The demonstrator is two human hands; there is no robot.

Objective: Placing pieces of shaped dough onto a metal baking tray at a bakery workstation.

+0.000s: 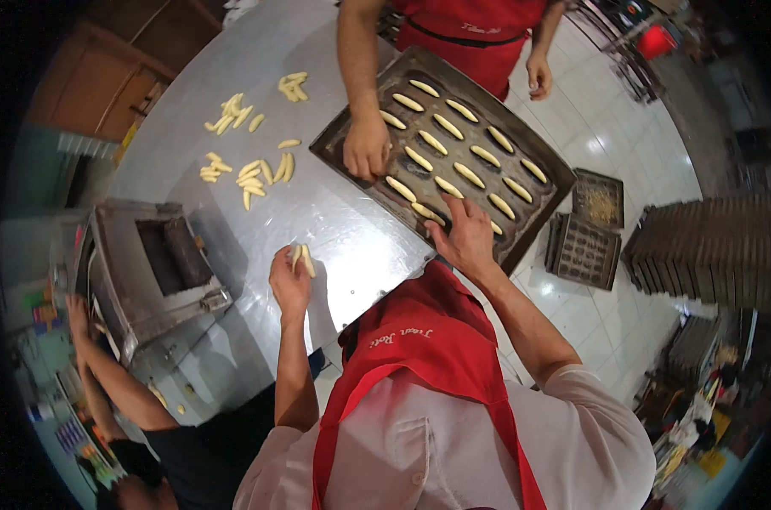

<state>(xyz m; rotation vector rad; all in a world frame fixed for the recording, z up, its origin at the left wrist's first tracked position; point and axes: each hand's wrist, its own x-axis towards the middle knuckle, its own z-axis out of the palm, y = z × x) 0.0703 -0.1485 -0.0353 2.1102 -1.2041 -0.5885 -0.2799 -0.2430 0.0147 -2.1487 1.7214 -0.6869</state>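
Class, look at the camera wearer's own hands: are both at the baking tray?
No: only the right hand is at the baking tray, while the left hand holds dough pieces over the metal table.

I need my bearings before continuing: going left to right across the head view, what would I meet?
Boxy grey metal machine with rectangular opening → person's left hand holding slender pale dough pieces → person's bare right hand → dark metal pan with round cups → tall stack of dark metal trays.
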